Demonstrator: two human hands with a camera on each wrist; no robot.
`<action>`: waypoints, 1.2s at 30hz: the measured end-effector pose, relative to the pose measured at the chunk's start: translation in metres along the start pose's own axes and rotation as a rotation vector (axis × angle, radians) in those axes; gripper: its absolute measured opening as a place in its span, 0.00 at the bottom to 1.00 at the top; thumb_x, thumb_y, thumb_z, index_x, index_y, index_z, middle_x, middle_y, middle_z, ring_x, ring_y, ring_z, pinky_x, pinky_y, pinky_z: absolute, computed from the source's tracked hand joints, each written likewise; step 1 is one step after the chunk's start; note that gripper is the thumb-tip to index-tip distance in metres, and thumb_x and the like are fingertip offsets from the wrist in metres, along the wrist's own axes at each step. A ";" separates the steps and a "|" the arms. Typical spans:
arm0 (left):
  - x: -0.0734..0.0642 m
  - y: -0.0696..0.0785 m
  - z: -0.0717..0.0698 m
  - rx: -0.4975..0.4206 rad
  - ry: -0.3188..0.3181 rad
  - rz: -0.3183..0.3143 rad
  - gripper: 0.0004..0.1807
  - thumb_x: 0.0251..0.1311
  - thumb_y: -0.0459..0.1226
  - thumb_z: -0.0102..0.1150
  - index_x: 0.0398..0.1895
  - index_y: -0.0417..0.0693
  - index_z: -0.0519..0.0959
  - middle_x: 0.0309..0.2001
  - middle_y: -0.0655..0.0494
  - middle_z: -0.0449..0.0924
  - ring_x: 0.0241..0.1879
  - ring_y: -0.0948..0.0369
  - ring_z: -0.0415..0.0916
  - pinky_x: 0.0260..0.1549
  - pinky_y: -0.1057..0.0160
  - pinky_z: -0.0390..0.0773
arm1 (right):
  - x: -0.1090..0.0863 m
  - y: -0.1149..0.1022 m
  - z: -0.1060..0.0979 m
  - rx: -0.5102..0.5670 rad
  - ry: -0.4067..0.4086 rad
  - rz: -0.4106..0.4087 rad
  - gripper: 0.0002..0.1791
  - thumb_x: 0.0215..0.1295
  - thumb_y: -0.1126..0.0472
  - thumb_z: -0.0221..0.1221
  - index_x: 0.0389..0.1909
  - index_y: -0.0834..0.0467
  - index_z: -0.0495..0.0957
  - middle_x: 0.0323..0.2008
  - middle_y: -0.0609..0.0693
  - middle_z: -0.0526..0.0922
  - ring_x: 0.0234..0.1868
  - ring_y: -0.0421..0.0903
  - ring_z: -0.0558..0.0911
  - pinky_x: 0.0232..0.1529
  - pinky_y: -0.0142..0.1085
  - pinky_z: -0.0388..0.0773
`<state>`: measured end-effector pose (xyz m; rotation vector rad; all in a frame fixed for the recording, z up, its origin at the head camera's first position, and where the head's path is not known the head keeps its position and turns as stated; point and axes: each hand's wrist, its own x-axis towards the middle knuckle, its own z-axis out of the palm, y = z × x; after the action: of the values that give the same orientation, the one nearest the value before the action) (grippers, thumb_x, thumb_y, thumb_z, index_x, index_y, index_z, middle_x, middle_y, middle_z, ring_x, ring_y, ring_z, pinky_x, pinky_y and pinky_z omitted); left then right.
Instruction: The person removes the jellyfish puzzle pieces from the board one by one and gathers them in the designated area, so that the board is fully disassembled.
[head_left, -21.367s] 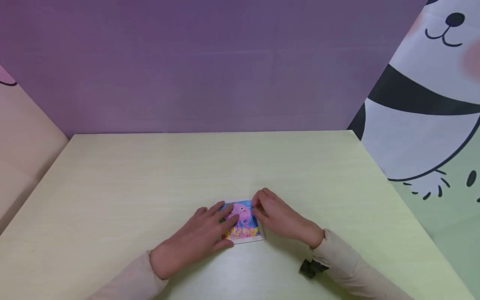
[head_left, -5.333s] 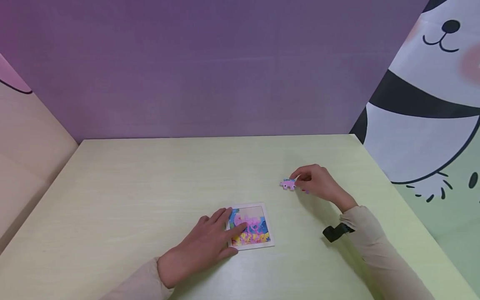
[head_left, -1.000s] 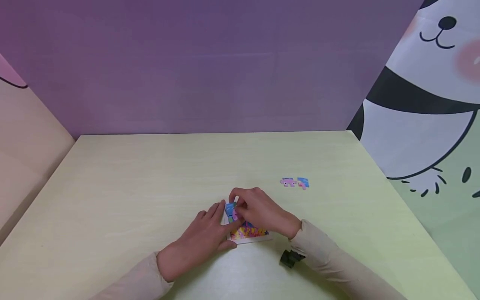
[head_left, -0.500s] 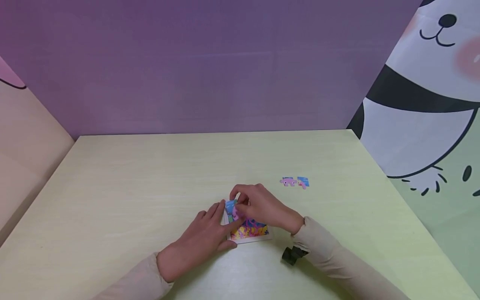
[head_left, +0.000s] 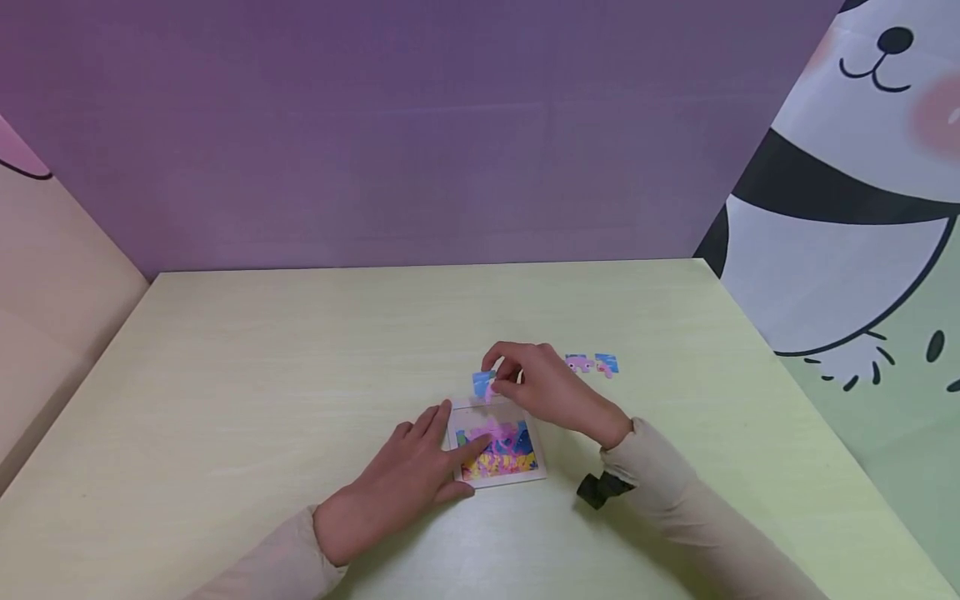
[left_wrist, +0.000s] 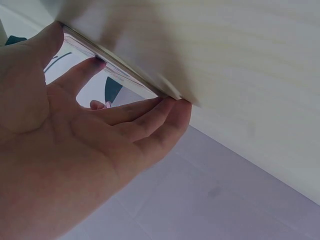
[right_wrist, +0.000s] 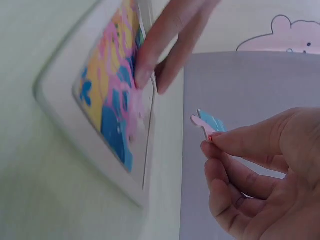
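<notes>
A small jigsaw puzzle in a white tray frame (head_left: 510, 480) lies on the table; its lower part is filled with pink, blue and yellow pieces, and its top strip is bare. My left hand (head_left: 408, 475) rests along the tray's left side, fingers mostly straight, index fingertip on the picture. In the left wrist view, its thumb and fingertips touch the tray's edge. Just above the tray's far edge, my right hand (head_left: 551, 392) pinches a blue-and-pink puzzle piece (head_left: 483, 385) between thumb and index finger. The right wrist view shows that puzzle piece (right_wrist: 212, 121) clear of the tray.
Two loose puzzle pieces lie beyond my right hand: a pink one with eyes (head_left: 577, 362) and a blue-and-pink one (head_left: 607, 364). A purple wall panel (head_left: 420, 150) borders the table's far edge. A black wrist camera (head_left: 600, 490) is on the right sleeve.
Earlier the picture filled the tray; now its top row is out. Half a second ago the right hand was at the top-left corner; it has moved away and right with that piece. Left hand stays.
</notes>
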<state>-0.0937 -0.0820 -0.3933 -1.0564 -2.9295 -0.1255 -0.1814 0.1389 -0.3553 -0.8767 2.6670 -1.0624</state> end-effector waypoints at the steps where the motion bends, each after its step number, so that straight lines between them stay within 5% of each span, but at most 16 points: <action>1: 0.000 0.000 0.000 -0.003 -0.002 -0.002 0.30 0.65 0.59 0.56 0.70 0.67 0.71 0.68 0.31 0.63 0.66 0.41 0.66 0.51 0.47 0.75 | 0.000 0.001 -0.001 -0.001 0.005 -0.001 0.09 0.66 0.67 0.62 0.44 0.55 0.80 0.31 0.51 0.86 0.29 0.42 0.79 0.32 0.37 0.78; 16: 0.004 -0.001 0.000 -0.020 0.003 0.001 0.31 0.65 0.58 0.57 0.71 0.67 0.70 0.69 0.31 0.62 0.66 0.41 0.66 0.53 0.46 0.74 | 0.003 0.028 -0.025 -0.055 0.106 0.018 0.09 0.66 0.68 0.62 0.46 0.59 0.80 0.31 0.52 0.86 0.28 0.44 0.79 0.29 0.38 0.75; 36: 0.000 -0.001 0.001 0.015 0.017 0.005 0.31 0.65 0.59 0.57 0.70 0.67 0.71 0.68 0.30 0.62 0.66 0.41 0.67 0.53 0.46 0.75 | -0.006 0.066 -0.025 -0.171 0.158 0.103 0.10 0.65 0.69 0.61 0.46 0.61 0.81 0.31 0.50 0.86 0.31 0.43 0.80 0.34 0.38 0.76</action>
<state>-0.0944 -0.0827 -0.3947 -1.0548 -2.9084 -0.1115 -0.2159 0.1949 -0.3817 -0.6995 2.9344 -0.9286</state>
